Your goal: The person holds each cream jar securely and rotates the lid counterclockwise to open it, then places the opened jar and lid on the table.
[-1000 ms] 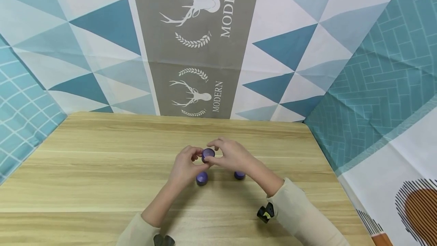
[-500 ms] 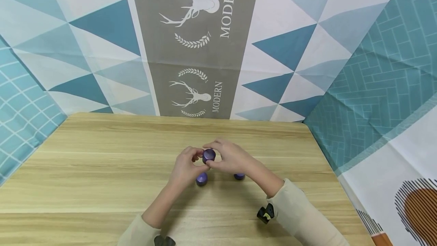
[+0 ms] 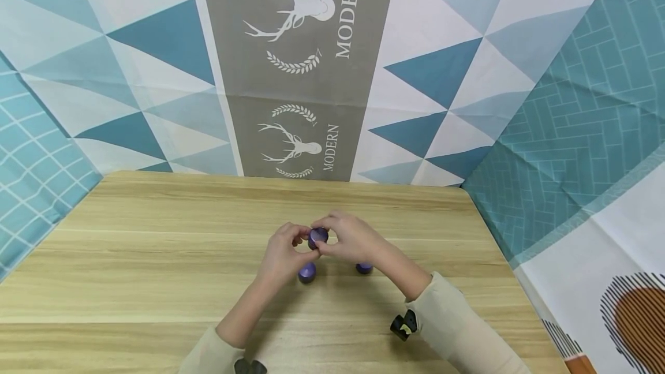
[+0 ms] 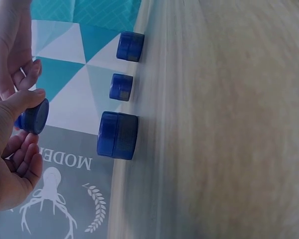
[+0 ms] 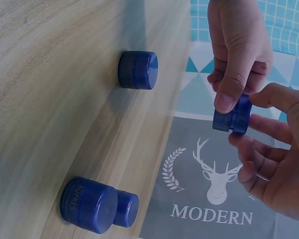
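Note:
A small blue-purple cream jar [image 3: 318, 238] is held between both hands above the table. In the right wrist view, my left hand [image 5: 239, 50] pinches its lettered end [image 5: 224, 121] with the thumb on the side. My right hand [image 5: 284, 159] curls thumb and fingers round the lid [image 5: 243, 114] at the other end. Below the hands, more jars of the same kind stand on the tabletop: a larger one [image 4: 118, 135], a small one [image 4: 121, 87] and another [image 4: 130, 46]. Only two of these, one nearer the left hand [image 3: 307, 272] and one by the right wrist [image 3: 364, 267], show in the head view.
The wood-grain table [image 3: 156, 281] stretches out on both sides of the hands. Behind it hangs a patterned cloth [image 3: 301, 91] with deer heads and triangles. A black wrist camera [image 3: 403, 325] sits at the right sleeve, and another [image 3: 250, 366] at the left.
My right fingers were lifted off the jar's far side a second ago, then came in round it; the thumb has since shifted slightly over its top. The left hand and standing jars have stayed put.

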`<action>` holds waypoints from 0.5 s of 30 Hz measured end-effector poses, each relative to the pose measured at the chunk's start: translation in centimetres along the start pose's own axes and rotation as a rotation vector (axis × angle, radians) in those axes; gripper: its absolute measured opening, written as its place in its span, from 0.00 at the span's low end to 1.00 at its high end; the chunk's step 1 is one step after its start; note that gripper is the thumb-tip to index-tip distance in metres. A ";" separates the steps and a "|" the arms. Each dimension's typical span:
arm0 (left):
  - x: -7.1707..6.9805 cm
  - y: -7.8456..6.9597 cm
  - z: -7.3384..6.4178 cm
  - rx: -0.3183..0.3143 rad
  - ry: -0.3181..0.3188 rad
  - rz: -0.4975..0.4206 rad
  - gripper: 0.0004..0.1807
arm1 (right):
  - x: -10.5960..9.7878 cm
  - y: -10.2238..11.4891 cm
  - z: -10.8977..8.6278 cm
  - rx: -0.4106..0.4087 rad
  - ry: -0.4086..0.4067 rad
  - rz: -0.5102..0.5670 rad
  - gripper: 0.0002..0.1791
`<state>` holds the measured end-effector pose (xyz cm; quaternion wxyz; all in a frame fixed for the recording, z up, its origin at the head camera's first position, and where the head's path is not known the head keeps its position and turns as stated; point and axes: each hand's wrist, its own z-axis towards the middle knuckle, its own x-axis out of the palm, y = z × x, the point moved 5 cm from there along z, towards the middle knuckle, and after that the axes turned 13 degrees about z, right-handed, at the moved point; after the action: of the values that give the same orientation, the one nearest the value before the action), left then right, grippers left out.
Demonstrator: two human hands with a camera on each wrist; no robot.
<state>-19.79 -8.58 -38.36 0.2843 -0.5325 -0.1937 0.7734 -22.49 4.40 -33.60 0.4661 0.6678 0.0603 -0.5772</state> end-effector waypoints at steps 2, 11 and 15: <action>0.0 0.1 0.0 -0.005 0.002 -0.002 0.17 | 0.1 0.0 0.0 -0.012 0.007 -0.010 0.21; -0.1 0.1 0.0 -0.020 0.013 -0.004 0.18 | -0.2 0.0 -0.1 0.027 -0.021 0.036 0.25; -0.1 0.1 0.0 -0.025 0.017 -0.013 0.18 | -0.2 0.0 0.0 0.031 -0.020 0.028 0.22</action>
<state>-19.80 -8.68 -38.37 0.2842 -0.5413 -0.2045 0.7644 -22.52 4.51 -33.41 0.4642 0.6700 0.0374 -0.5782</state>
